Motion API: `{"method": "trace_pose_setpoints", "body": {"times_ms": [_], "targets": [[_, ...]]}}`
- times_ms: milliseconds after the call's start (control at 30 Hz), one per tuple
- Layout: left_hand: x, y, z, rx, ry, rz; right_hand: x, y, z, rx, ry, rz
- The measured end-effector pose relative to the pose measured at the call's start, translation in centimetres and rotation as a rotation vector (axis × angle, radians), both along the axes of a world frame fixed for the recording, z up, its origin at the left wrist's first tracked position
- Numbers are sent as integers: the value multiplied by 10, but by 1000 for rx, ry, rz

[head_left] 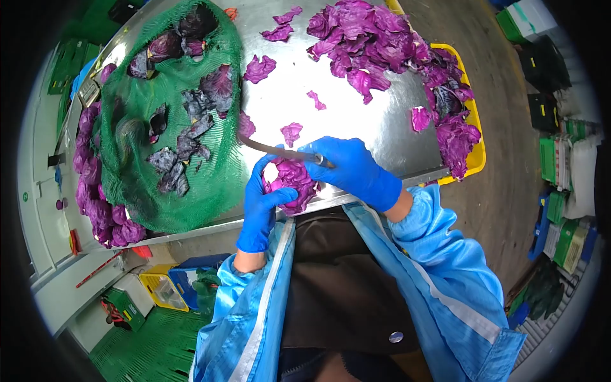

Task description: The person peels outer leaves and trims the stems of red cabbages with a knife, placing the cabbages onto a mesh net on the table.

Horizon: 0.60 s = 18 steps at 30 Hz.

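Observation:
Blue gloves cover both hands at the near edge of the metal table. My left hand point(266, 202) is wrapped round a purple cabbage point(294, 181), its thumb across the front of the leaves. A pale cut patch shows on the cabbage's upper left. My right hand point(347, 167) is closed round the handle of a knife point(280, 150), just right of and above the cabbage. The knife's curved blade points left, over the top of the cabbage and my left fingertips. Loose purple leaf pieces point(291, 133) lie beyond the hands.
A green net point(133, 127) with dark leaves spreads over the table's left part. More cabbages point(91, 170) line the far left. A large leaf pile point(363, 38) reaches the yellow crate point(474, 121) at the right. The metal table point(280, 83) ends at my apron.

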<state>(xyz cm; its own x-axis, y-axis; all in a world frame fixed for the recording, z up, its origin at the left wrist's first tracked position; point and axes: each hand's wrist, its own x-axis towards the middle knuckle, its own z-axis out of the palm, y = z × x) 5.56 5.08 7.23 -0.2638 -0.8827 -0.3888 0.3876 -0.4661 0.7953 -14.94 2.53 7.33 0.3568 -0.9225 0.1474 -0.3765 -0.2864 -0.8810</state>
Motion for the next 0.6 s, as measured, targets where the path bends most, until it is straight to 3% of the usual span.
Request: {"method": "trace_pose_setpoints", "body": {"times_ms": [67, 167, 200, 267, 333, 400, 467, 533, 600], "targets": [[3, -1, -4, 9, 31, 39, 7, 7, 2, -226, 4, -114], [28, -1, -57, 74, 12, 173, 6, 3, 22, -330, -169, -223], [33, -2, -53, 75, -23, 174, 4, 0, 29, -384, -203, -315], [36, 2, -40, 269, 247, 220, -2, -6, 21, -5, -78, -320], [30, 2, -36, 297, 385, 258, 2, -11, 19, 274, -14, -312], [24, 1, -31, 327, 525, 298, 9, -7, 33, 413, -214, -215], [20, 0, -27, 262, 337, 304, 21, -4, 30, 372, -351, -213], [21, 0, -29, 238, 338, 271, 26, -6, 31, 378, -63, -139], [20, 0, -27, 194, 350, 229, 26, -7, 21, 249, 23, -142]]}}
